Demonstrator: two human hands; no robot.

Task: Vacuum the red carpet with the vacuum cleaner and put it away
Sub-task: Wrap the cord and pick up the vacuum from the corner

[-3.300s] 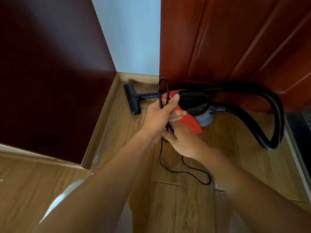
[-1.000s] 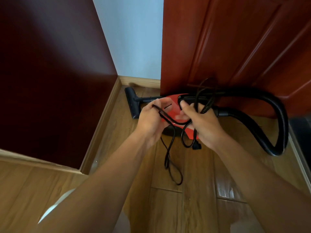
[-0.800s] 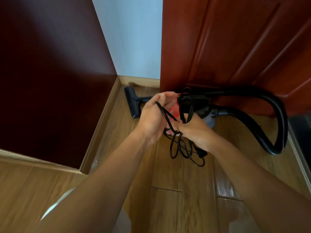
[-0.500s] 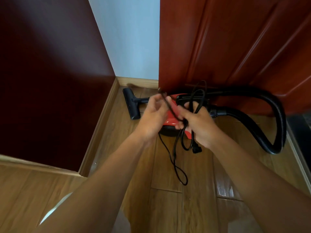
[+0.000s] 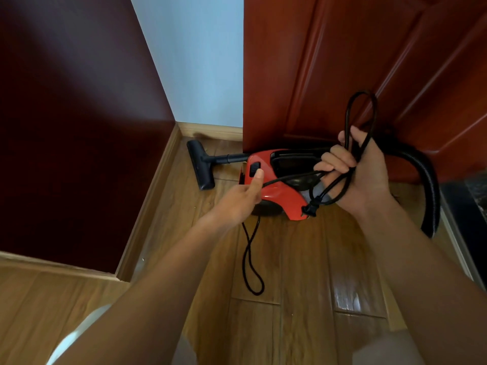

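A red and black vacuum cleaner (image 5: 276, 180) lies on the wooden floor against a red-brown door. Its black floor nozzle (image 5: 200, 167) points into the corner, and its ribbed black hose (image 5: 429, 191) arcs round to the right. My right hand (image 5: 361, 175) is shut on several loops of the black power cord (image 5: 355, 122), with the plug (image 5: 308, 209) dangling below it. My left hand (image 5: 242, 198) pinches a stretch of the same cord in front of the vacuum cleaner's body. A slack loop hangs from it down to the floor. No red carpet is in view.
The red-brown door (image 5: 342, 75) stands right behind the vacuum cleaner. A dark maroon wall panel (image 5: 79, 127) fills the left, a pale blue wall with a wooden skirting board (image 5: 210, 129) the corner. A dark threshold (image 5: 463, 206) borders the floor at right.
My hands have drawn apart: the right one rose to the right with the coiled cord, the left one slid left and down along the cord. The hanging loop has shortened since the earliest frame.
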